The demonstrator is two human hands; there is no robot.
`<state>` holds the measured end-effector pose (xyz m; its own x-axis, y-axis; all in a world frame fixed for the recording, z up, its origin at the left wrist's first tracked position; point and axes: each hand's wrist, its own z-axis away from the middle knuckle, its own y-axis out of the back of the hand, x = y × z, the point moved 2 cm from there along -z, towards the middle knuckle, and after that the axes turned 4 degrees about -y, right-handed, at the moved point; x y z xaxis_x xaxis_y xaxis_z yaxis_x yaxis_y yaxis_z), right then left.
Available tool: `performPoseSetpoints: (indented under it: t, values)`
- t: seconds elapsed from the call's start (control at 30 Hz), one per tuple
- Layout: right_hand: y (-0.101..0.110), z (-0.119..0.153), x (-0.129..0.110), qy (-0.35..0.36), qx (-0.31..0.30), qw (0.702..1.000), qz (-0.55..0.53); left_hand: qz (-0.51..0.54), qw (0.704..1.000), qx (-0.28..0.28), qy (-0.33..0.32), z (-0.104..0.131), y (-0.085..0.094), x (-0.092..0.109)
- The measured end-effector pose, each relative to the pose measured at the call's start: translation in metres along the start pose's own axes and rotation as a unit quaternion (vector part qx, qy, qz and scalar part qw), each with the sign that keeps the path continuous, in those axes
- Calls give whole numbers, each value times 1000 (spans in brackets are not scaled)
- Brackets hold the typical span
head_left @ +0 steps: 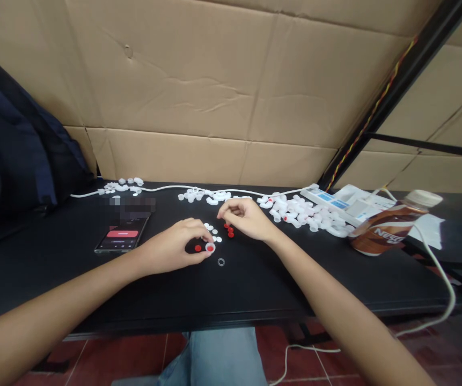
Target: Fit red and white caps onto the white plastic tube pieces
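Note:
Between the thumb and fingers of my left hand is a small white ring-shaped piece with a red centre, standing at the tabletop. A loose red disc lies under that hand's curve. My right hand hovers with bent fingers over a little group of red discs; its fingertips are pinched, and whatever they hold is hidden. Several small white discs lie between the two hands. Nearer the table's front edge is a clear ring.
White plastic elbow fittings are heaped at the right, with smaller groups along the back. A phone lies left, beside a dark backpack. A brown drink bottle stands right, near a white power strip and cable.

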<state>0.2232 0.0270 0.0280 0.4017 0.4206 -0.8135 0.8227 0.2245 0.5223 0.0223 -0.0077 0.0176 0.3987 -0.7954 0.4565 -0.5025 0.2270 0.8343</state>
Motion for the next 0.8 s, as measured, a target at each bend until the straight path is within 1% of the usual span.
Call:
performPoseSetpoints:
  t: [0.07,0.1,0.17,0.27,0.37,0.43,0.5,0.63,0.8]
  values:
    - [1,0,3,23,50,998,16,-18,1000,-17,3,1,-2,0]
    - [1,0,4,32,64,997,19,-23,999,-21,5,2,-2,0]
    - [1,0,6,43,80,996,25,-25,999,-22,11,2,-2,-1]
    - [2,0,8,53,94,993,40,-35,999,-1,17,1,0,-3]
    - [3,0,10,56,96,992,54,-93,995,13,16,0,1,-10]
    - [3,-1,11,53,90,993,63,-136,991,7,12,0,0,-16]
    - [2,-1,12,49,82,993,71,-150,989,-3,8,-1,-1,-21]
    - [1,0,13,48,69,993,78,-120,993,-8,6,-3,-2,-25]
    - [1,0,12,52,68,994,75,-74,997,17,21,-3,-1,-27]
